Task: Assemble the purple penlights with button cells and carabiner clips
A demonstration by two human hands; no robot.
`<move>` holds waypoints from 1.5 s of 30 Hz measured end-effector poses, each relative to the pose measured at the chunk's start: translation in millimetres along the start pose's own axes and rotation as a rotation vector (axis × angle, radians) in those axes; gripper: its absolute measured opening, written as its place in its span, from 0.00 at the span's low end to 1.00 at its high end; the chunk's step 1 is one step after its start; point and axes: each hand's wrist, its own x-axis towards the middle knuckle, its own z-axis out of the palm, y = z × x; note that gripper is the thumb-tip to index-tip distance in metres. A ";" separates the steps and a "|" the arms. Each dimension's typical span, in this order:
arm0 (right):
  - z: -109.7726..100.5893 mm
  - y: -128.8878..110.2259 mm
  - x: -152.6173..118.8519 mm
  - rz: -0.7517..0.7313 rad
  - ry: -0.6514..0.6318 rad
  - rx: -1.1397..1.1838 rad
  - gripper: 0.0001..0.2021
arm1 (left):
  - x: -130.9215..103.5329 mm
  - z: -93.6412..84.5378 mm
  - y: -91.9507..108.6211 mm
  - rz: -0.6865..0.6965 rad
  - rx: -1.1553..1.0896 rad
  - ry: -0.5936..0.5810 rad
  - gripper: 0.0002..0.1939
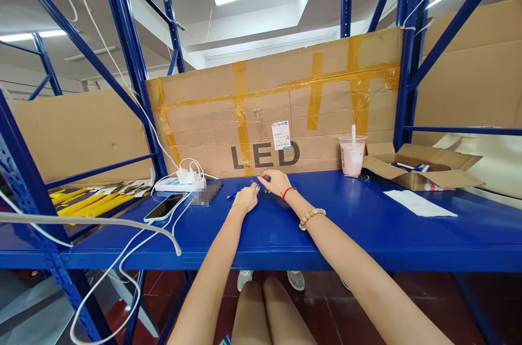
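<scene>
— Where the two arms meet at mid-frame: left hand (246,199) resting knuckles-up on the blue counter (367,225), fingers curled loosely over something too small to identify. Whether truly gripping, impossible to tell.

— And the right hand (275,180)?

— Just beyond, touching the left, fingertips pinched down toward small dark parts (267,191) on the counter. Closed or merely pressing, not clear from here. Red string and bead bracelet on that wrist.

— Anything close by?

— Small blue pen-like piece (231,196) just left of the left hand. Further left, a blurred patch, then a white power strip (179,184) with chargers, cable trailing to a phone (165,207) lying flat near the front edge; probably parked there to charge within reach.

— Right side of the frame?

— Pink drink cup (353,155) with straw, standing upright well apart from the hands, likely kept clear of the work. Open cardboard box (424,168) beyond it, white paper sheet (418,203) in front. Taped cardboard panel (277,111) marked LED propped behind. Yellow tools (93,201) at lower left.
</scene>
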 end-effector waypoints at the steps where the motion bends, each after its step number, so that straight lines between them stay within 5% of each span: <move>1: 0.7 -1.3 -0.2 -0.015 -0.010 -0.007 0.13 | -0.2 0.0 0.0 -0.007 -0.006 0.004 0.19; 28: -1.5 -23.8 -8.0 -0.132 -0.151 -0.119 0.09 | -13.0 -5.4 -3.2 0.001 -0.104 0.022 0.18; 45: -25.9 -5.9 -13.4 -0.109 -0.187 -0.165 0.10 | -10.5 2.0 -8.0 0.179 -0.250 0.069 0.12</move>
